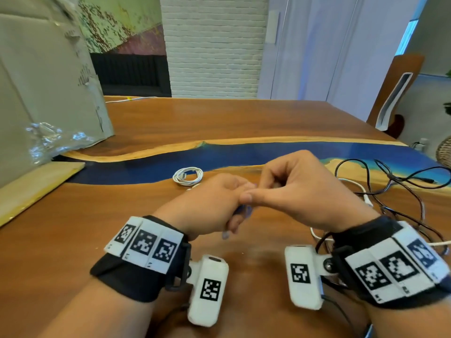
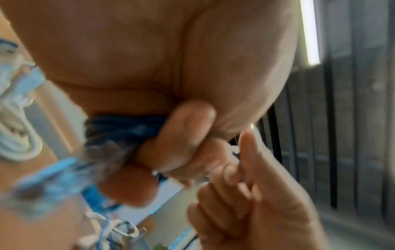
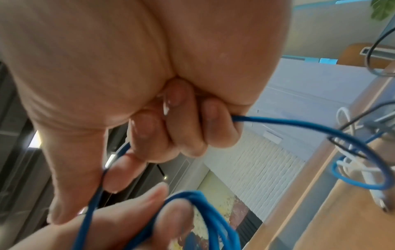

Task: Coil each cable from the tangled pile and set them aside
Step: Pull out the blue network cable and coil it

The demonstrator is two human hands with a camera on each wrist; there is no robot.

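Note:
My two hands meet above the middle of the wooden table [image 1: 73, 240]. My left hand [image 1: 219, 201] grips a bundle of loops of the blue cable [image 3: 205, 219], seen dark and blurred in the left wrist view as the blue cable [image 2: 119, 126]. My right hand [image 1: 288, 189] has its fingers curled round the free strand of the same blue cable [image 3: 299, 121], which runs off to the tangled pile [image 1: 395, 191] of black and white cables at the right. A coiled white cable [image 1: 188, 176] lies on the table just beyond my left hand.
A large cardboard box [image 1: 44, 81] with crumpled clear plastic [image 1: 48, 140] stands at the far left. A flat cardboard piece [image 1: 36, 186] lies in front of it. A blue resin strip [image 1: 244, 154] crosses the table. A chair [image 1: 395, 93] stands at the far right.

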